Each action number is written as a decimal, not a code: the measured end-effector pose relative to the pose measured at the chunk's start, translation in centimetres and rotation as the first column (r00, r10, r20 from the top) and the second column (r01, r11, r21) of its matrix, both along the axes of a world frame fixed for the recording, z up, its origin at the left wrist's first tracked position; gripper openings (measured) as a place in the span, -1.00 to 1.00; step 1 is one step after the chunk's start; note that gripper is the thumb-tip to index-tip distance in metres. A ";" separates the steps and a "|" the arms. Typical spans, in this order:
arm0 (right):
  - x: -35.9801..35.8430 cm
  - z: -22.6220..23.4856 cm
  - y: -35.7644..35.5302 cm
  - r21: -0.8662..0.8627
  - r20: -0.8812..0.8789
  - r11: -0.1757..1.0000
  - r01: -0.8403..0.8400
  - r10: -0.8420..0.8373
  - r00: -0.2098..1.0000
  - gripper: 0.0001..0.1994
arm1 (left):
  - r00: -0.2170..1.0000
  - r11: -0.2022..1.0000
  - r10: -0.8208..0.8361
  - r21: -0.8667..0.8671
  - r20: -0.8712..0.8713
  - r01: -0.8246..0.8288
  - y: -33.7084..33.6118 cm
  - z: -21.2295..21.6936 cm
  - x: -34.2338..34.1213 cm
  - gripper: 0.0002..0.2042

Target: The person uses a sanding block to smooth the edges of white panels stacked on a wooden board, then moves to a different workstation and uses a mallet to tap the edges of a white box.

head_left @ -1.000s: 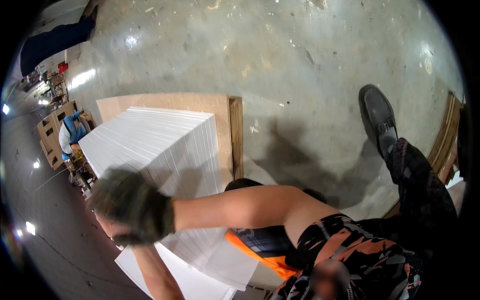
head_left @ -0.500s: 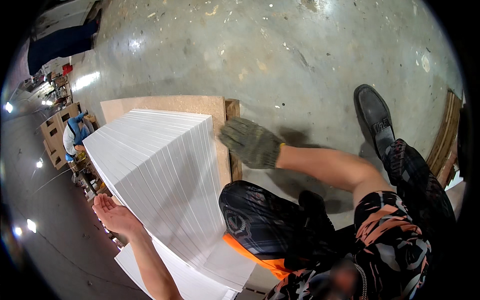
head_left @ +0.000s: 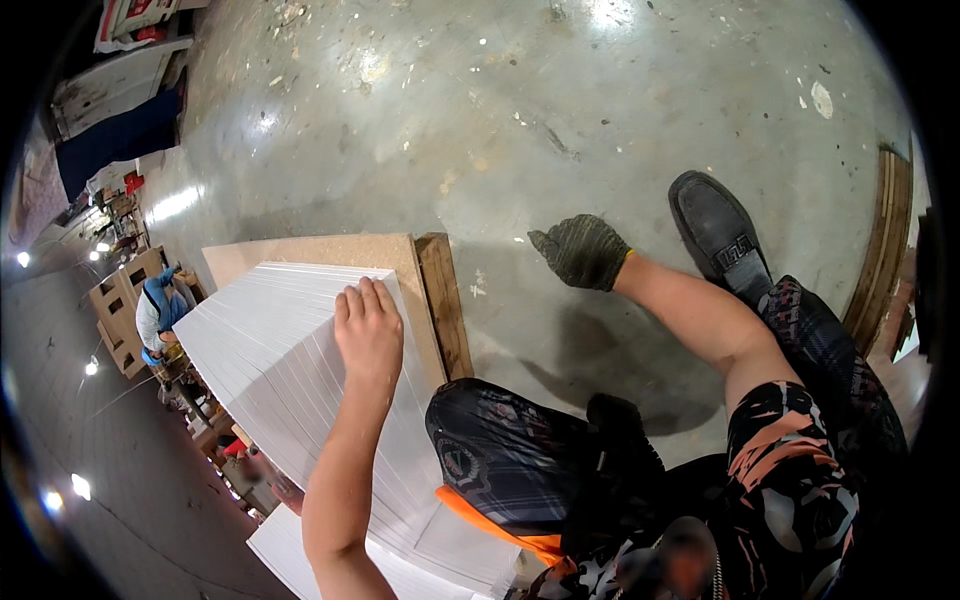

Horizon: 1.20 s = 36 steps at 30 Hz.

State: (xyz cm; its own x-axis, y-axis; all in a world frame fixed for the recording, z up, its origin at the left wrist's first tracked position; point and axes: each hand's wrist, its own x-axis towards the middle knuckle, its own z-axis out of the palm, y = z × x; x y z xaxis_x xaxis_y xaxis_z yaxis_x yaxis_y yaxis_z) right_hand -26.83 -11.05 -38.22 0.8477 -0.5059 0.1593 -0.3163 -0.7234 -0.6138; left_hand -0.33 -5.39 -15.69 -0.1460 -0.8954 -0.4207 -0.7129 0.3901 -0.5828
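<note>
My left hand (head_left: 369, 335), bare, lies on the near top corner of a stack of white panels (head_left: 270, 345), its fingers stretched forward over the edge. I cannot see it gripping any one panel. My right hand (head_left: 582, 252) wears a grey-green knit glove with a yellow cuff. It hangs above the floor, right of the stack and apart from it, with fingers curled in and nothing visible in them. Under the white panels lies a tan particle board (head_left: 405, 262), resting on a wooden support (head_left: 445, 305).
Grey, paint-spotted concrete floor (head_left: 480, 130) stretches ahead. Wooden planks (head_left: 880, 250) lie at the far right. My shoe (head_left: 715, 225) stands near the right hand. Another person (head_left: 160, 315) bends beside a brown wooden frame (head_left: 120, 300). A second white stack (head_left: 275, 545) is at lower left.
My left hand has moved right and forward from beside the stack onto its corner. The gloved right hand has left the stack's edge, moved right, and curled its fingers.
</note>
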 end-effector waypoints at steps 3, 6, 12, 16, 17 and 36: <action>0.0 -0.1 0.1 0.060 0.001 0.998 0.001 -0.001 1.000 -0.70 | 0.993 0.990 0.120 0.074 0.009 -0.120 -0.6 -2.9 1.1 -0.72; -0.1 -0.2 0.1 0.076 -0.004 0.997 -0.005 0.005 1.000 -0.71 | 0.987 0.990 0.138 0.000 -0.082 -0.139 -0.6 -3.1 2.0 -0.81; -0.1 0.4 0.0 0.087 -0.060 0.996 0.020 -0.015 0.998 -0.73 | 0.966 0.966 0.258 -0.007 0.017 -0.257 -1.3 4.6 1.0 -0.86; -0.3 0.9 -0.1 0.065 0.008 0.996 0.054 -0.054 0.999 -0.74 | 0.956 0.954 0.292 -0.061 -0.009 -0.292 -1.8 14.1 -0.1 -0.84; -0.5 1.0 -0.1 0.043 -0.062 0.998 0.043 -0.041 0.997 -0.74 | 0.954 0.950 0.299 -0.086 -0.035 -0.301 -1.6 15.9 -0.2 -0.83; 1.5 2.2 0.2 0.033 -0.019 0.998 0.061 -0.060 0.998 -0.69 | 0.389 0.133 0.528 -0.380 -0.755 -0.916 14.0 25.0 8.6 -0.66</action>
